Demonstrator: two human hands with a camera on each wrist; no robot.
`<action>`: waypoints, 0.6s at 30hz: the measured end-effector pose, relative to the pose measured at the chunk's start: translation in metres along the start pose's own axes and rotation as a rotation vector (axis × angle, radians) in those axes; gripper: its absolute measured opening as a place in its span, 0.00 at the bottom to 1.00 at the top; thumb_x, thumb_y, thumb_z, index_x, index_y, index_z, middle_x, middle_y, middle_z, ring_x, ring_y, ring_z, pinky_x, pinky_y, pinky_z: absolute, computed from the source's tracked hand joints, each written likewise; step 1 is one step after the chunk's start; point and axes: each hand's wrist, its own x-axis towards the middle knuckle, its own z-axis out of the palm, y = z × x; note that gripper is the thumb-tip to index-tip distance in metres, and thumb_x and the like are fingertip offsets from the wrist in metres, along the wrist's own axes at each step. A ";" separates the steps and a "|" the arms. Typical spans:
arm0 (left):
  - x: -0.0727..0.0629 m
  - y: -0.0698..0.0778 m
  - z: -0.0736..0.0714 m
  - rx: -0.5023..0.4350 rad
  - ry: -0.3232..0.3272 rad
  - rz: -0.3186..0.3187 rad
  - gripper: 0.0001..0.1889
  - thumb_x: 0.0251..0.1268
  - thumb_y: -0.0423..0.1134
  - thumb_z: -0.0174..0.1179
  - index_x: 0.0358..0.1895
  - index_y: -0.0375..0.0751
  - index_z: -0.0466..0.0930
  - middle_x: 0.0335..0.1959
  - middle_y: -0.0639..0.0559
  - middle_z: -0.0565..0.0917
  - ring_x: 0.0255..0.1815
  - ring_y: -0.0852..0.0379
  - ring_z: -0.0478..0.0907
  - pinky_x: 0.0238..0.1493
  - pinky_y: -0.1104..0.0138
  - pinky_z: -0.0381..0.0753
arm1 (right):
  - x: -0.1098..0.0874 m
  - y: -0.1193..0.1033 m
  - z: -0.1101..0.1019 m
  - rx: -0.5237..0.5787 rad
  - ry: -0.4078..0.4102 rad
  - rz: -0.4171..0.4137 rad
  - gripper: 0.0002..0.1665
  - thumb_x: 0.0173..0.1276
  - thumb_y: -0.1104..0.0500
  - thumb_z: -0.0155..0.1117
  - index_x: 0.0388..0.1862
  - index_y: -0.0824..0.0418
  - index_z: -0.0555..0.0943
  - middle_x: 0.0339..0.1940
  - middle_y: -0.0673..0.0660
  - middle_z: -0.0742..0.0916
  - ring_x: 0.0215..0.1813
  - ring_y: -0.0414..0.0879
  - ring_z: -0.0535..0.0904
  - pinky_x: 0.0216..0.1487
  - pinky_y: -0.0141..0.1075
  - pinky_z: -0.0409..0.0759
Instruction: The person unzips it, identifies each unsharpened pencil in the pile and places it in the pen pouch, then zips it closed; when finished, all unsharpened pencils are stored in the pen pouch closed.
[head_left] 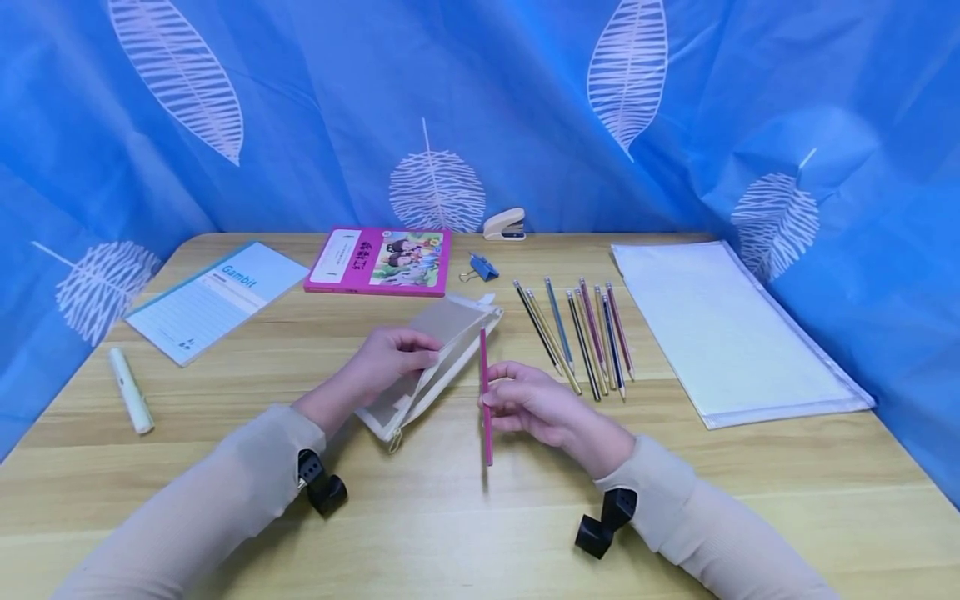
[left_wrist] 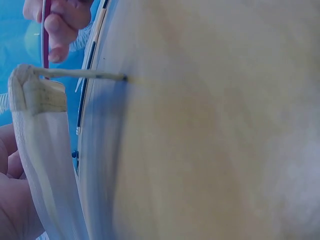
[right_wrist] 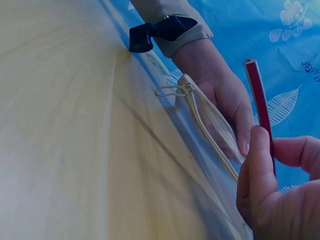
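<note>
My left hand point(head_left: 390, 362) pinches the edge of a pale mesh zipper pouch point(head_left: 442, 321), whose mouth gapes along its right side. A cord pull hangs from the pouch's near corner, and in the left wrist view the pouch point(left_wrist: 47, 160) stands on end beside the fingers. My right hand point(head_left: 536, 404) pinches a dark red pencil point(head_left: 486, 400) between thumb and fingers, just right of the pouch's mouth. The right wrist view shows the pencil point(right_wrist: 259, 95) apart from the pouch point(right_wrist: 210, 120), with its flat end uppermost.
Several pencils point(head_left: 585, 333) lie loosely side by side right of the pouch. Behind are a pink book point(head_left: 378, 262), a blue binder clip point(head_left: 482, 267) and a stapler point(head_left: 505, 223). A notebook point(head_left: 217, 300) and a pale green marker point(head_left: 131, 390) lie left; a white sleeve point(head_left: 735, 333) lies right.
</note>
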 end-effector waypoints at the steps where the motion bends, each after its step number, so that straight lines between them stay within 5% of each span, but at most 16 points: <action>1: 0.000 0.000 0.001 -0.002 -0.002 0.002 0.14 0.59 0.33 0.61 0.49 0.35 0.80 0.43 0.45 0.80 0.37 0.58 0.74 0.36 0.70 0.79 | 0.001 0.001 0.001 0.007 0.007 0.000 0.25 0.59 0.73 0.52 0.55 0.72 0.61 0.28 0.53 0.79 0.30 0.41 0.76 0.33 0.30 0.82; 18: -0.002 0.004 0.012 -0.045 -0.050 0.015 0.15 0.58 0.32 0.61 0.48 0.32 0.79 0.44 0.44 0.79 0.39 0.57 0.74 0.38 0.69 0.79 | 0.026 0.008 0.022 0.082 0.145 -0.064 0.21 0.60 0.72 0.53 0.54 0.72 0.65 0.37 0.56 0.79 0.36 0.44 0.81 0.46 0.39 0.81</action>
